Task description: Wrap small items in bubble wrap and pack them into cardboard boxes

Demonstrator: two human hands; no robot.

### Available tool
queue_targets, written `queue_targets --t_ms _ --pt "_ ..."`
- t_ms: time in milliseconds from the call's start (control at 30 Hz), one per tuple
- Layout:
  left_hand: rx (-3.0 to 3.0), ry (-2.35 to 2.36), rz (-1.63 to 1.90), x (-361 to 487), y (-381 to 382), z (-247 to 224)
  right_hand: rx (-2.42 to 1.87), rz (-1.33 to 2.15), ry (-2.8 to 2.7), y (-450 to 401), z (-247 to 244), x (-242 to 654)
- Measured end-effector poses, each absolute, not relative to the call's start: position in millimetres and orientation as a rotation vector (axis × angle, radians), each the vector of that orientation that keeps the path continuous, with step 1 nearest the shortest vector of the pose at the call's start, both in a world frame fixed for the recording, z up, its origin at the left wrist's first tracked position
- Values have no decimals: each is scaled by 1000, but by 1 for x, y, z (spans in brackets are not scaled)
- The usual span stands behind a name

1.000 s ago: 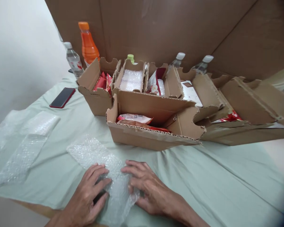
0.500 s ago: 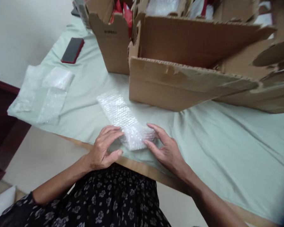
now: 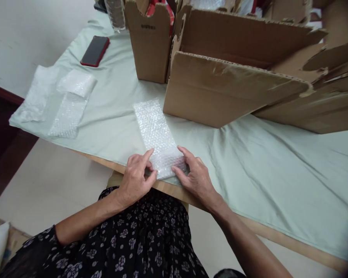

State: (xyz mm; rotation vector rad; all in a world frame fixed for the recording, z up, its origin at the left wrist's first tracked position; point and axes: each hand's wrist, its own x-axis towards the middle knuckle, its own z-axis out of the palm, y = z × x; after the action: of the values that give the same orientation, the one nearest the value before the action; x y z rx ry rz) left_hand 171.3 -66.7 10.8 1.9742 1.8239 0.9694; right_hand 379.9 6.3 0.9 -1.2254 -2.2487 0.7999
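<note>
A strip of clear bubble wrap (image 3: 156, 125) lies on the cloth in front of me, with its near end folded over into a thicker part by the table edge. My left hand (image 3: 137, 175) grips the left side of that folded part, thumb at the near corner and index finger on top. On the opposite side my right hand (image 3: 195, 173) holds the right edge between thumb and fingers. Whether anything is inside the fold I cannot tell.
A cardboard box (image 3: 220, 88) with an open top stands beyond the wrap, next to a narrower carton (image 3: 149, 46). More bubble wrap pieces (image 3: 71, 104) lie at the left, below a phone (image 3: 94, 51) in a red case. A pale green cloth (image 3: 263, 170) covers the table.
My left hand has come in from beside the wrap and now grips its left side. The wrap lies straighter, its near end folded more flatly. The view has shifted slightly.
</note>
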Motion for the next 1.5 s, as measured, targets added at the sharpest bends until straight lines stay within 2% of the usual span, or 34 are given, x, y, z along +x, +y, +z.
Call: queue_targets --t_ms 200,333,533,767,900,1067,1167,1367,1500 --pt "2046 1807 896 167 -62 6 -969 412 -2447 0 17 401" --pt "2077 1815 885 165 -62 9 -796 481 -2662 7 15 404" --pt "2212 1755 1068 168 -73 24 -687 499 -2648 23 14 392" --pt "2115 1685 1048 171 -73 16 -815 820 -2561 18 24 390" --pt "2043 1710 1009 165 -68 10 -882 614 -2452 10 20 392" --pt "2079 1797 938 161 -63 9 -685 436 -2629 10 14 388" --pt "2147 1780 984 161 -66 12 -662 425 -2599 14 13 384" --pt "2172 1631 1044 161 -71 15 -772 663 -2484 13 16 384" --pt "2119 1690 1068 159 -61 9 -802 479 -2460 12 15 386"
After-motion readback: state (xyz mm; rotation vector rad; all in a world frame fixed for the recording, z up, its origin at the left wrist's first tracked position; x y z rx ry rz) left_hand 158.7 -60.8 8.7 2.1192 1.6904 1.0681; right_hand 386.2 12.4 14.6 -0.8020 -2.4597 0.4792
